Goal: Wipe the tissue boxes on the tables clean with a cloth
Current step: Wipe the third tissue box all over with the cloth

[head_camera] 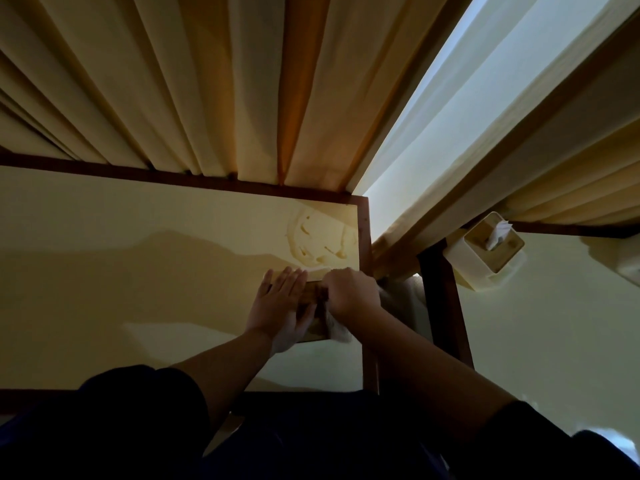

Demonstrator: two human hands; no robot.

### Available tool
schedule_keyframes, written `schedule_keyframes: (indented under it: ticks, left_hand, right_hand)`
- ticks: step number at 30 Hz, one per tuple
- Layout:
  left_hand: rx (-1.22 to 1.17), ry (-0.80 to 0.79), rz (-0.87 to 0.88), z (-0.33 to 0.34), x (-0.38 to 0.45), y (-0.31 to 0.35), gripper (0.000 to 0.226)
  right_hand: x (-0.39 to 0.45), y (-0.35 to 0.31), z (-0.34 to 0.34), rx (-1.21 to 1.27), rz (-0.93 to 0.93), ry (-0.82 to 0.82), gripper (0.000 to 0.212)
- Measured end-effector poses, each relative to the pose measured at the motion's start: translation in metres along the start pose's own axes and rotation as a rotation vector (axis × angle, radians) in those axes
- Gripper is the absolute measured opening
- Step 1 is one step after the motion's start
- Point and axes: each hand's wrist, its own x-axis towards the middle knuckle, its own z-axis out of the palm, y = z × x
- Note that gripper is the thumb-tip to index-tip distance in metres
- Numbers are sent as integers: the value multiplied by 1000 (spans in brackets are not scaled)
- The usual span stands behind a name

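Here, cream table (104,271) w/ dark wood rim, curtains (173,81) behind.

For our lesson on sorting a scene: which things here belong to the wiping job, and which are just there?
Job:
left hand
right hand
cloth
tissue box under the hands
second tissue box

Just there:
curtains
wet smear

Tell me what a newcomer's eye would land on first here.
Centre frame, two bare hands work on a wood-topped tissue box near the right edge of the cream table: the left hand lies flat on it, the right hand grips a pale cloth. On the neighbouring table stands a second cream tissue box, untouched.
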Motion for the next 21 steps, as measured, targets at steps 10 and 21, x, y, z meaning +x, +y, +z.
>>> schedule_keyframes:
  ticks: [10,21]
  left_hand:
    - [-24,-15,-1,1,2,-2,79]
    - [-5,-11,-20,0,1,0,78]
  right_hand:
    - [-41,18,48,200,-49,112,42]
    - [-75,29,37,193,-139,-76,28]
